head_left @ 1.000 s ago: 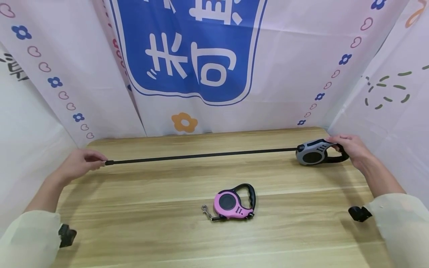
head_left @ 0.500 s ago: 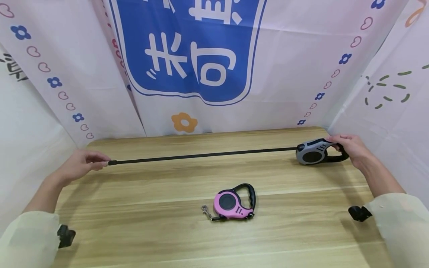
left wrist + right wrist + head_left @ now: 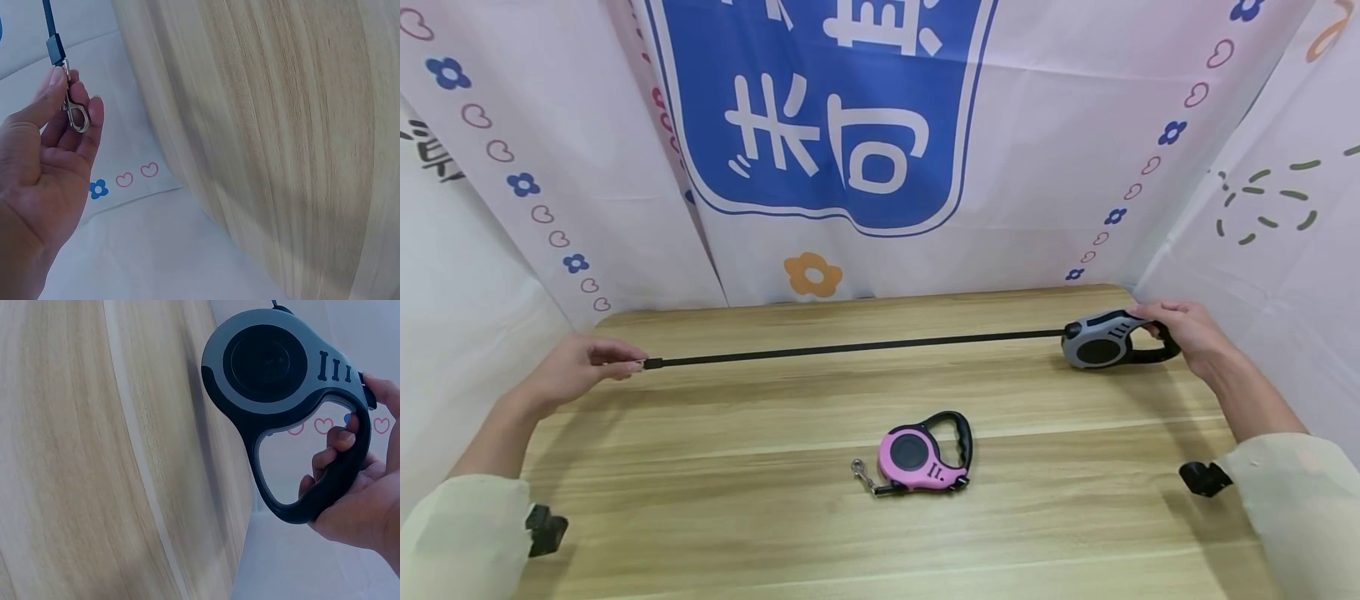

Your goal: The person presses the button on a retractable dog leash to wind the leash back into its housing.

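In my right hand (image 3: 1187,333) is the black handle of a grey retractable dog leash (image 3: 1097,343). The right wrist view shows fingers curled through the handle loop, with the thumb at a black button (image 3: 367,392). A black strap (image 3: 865,346) runs out of the casing, taut across the back of the table, to my left hand (image 3: 580,367). There the thumb and fingers pinch the silver snap hook (image 3: 77,115) at the strap's end. A pink retractable leash (image 3: 913,457) lies on the table between the hands, touched by neither; its own small clip (image 3: 859,471) rests beside it.
The wooden table (image 3: 737,517) has its back edge against a white printed cloth (image 3: 1037,167) with a blue sign. Cloth also hangs along the left and right sides. Small black devices (image 3: 546,531) stick out at both sleeves.
My left hand has shifted very slightly to the right and keeps its pinch on the hook. The right hand, the grey leash and the pink leash stay where they were.
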Available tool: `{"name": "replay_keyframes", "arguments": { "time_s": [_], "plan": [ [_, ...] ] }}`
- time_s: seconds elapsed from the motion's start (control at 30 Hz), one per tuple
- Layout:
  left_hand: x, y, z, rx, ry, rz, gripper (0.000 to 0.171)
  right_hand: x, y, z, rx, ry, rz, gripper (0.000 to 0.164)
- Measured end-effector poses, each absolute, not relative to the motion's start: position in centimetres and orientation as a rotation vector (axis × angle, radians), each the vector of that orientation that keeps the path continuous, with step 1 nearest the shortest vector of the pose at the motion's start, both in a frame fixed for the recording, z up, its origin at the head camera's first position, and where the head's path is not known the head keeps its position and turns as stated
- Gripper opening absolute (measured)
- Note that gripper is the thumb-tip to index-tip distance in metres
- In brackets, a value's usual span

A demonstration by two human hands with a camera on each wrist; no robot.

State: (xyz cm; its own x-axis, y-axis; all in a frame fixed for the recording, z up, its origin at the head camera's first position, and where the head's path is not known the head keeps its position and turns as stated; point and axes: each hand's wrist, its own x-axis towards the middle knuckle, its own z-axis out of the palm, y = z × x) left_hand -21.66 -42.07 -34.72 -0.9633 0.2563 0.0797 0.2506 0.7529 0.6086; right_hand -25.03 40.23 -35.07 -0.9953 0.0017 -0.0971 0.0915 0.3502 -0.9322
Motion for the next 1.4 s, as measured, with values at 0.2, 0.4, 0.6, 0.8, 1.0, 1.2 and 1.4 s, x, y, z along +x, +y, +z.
{"name": "replay_keyframes", "arguments": {
  "time_s": [0.2,0.4,0.6,0.8,1.0,1.2,1.4],
  "plan": [
    [-21.7,-41.5,-34.9,0.415,2.908,1.053,0.022,-25.2,39.9,-35.3,0.075,2.533,-1.718,0.041],
    [-21.9,-41.3,-35.3,0.411,2.95,1.005,0.019,-25.1,39.7,-35.3,0.064,2.546,-1.708,0.042],
    [-22.2,-41.0,-35.5,0.431,2.979,1.009,0.015,-25.0,39.5,-35.3,0.083,2.563,-1.694,0.043],
    [-22.4,-40.8,-35.5,0.402,2.977,1.005,0.014,-25.2,39.3,-35.3,0.098,2.593,-1.682,0.043],
    [-22.6,-40.6,-35.4,0.411,2.966,1.025,0.015,-25.3,39.1,-35.2,0.087,2.6,-1.689,0.043],
    [-22.7,-40.1,-35.1,0.427,2.954,1.036,0.015,-25.4,38.8,-35.0,0.083,2.595,-1.688,0.043],
    [-22.7,-39.8,-35.0,0.416,2.984,1.013,0.014,-25.4,38.6,-35.0,0.071,2.594,-1.682,0.043]
  ]
}}
